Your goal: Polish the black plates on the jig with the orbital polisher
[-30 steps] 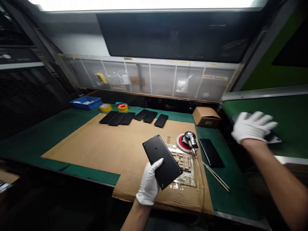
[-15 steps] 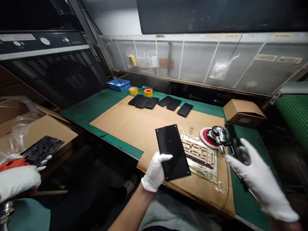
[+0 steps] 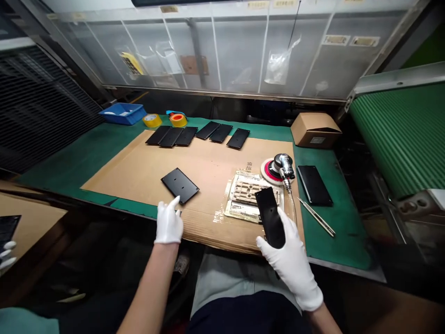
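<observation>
The gloved right hand (image 3: 291,271) has its fingers clamped on a black panel (image 3: 270,218), held tilted over the cardboard sheet (image 3: 132,176) on the counter (image 3: 69,153). The empty gloved left hand (image 3: 168,222), fingers slightly apart, sits just beside a second black panel (image 3: 180,185) lying flat, with 6 more panels (image 3: 198,136) farther back.

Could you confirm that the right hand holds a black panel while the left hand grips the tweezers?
No: the head view shows the left hand empty beside a black panel lying on the cardboard; the tweezers lie on the green mat. The right hand does hold a black panel.
</observation>
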A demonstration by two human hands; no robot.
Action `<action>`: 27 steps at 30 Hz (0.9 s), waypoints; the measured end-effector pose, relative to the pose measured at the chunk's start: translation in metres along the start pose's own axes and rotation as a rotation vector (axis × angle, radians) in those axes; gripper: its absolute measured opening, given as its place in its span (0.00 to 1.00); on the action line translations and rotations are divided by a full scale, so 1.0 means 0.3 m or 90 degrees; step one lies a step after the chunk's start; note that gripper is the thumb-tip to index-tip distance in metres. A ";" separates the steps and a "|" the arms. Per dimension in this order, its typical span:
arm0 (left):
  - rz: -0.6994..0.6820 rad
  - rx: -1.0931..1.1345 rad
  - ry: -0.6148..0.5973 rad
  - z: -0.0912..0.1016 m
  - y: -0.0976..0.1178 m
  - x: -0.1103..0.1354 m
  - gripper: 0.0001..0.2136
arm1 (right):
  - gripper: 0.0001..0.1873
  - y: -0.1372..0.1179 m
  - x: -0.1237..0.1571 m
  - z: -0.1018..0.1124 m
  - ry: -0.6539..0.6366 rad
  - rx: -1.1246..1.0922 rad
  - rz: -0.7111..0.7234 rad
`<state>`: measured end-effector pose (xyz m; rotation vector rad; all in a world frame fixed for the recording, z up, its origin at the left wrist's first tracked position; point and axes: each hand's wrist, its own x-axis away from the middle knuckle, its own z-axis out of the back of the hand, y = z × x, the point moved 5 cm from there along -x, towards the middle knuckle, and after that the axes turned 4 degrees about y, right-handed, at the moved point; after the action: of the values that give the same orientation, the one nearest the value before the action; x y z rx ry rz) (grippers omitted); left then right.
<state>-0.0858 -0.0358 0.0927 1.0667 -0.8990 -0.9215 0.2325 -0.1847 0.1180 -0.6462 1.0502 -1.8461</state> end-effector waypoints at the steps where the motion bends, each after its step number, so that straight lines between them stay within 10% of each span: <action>1: 0.009 0.019 -0.008 -0.024 0.000 0.094 0.21 | 0.48 -0.004 0.016 -0.003 0.007 0.009 0.012; 8: 0.287 0.357 -0.417 -0.375 0.010 0.637 0.33 | 0.32 -0.077 0.137 -0.042 -0.208 -0.050 0.161; 11: 0.391 0.414 -0.421 -0.376 0.030 0.666 0.32 | 0.28 0.011 0.029 0.078 -0.150 -0.028 0.169; 14: 0.460 0.444 -0.439 -0.334 0.056 0.669 0.29 | 0.27 0.209 -0.169 0.250 0.115 0.206 0.091; 19: 0.483 0.450 -0.484 -0.301 0.085 0.709 0.31 | 0.30 0.494 -0.369 0.271 -0.018 0.625 -0.033; 24: 0.469 0.401 -0.463 -0.271 0.103 0.725 0.28 | 0.26 0.543 -0.346 0.257 -0.147 0.570 -0.039; 27: 0.468 0.379 -0.433 -0.250 0.112 0.719 0.26 | 0.25 0.470 -0.272 0.317 -0.059 0.431 -0.053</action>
<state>0.0640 -0.2051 0.1394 0.7793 -2.0561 -0.3687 0.4057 -0.1854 0.0434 -0.3613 0.2931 -2.0559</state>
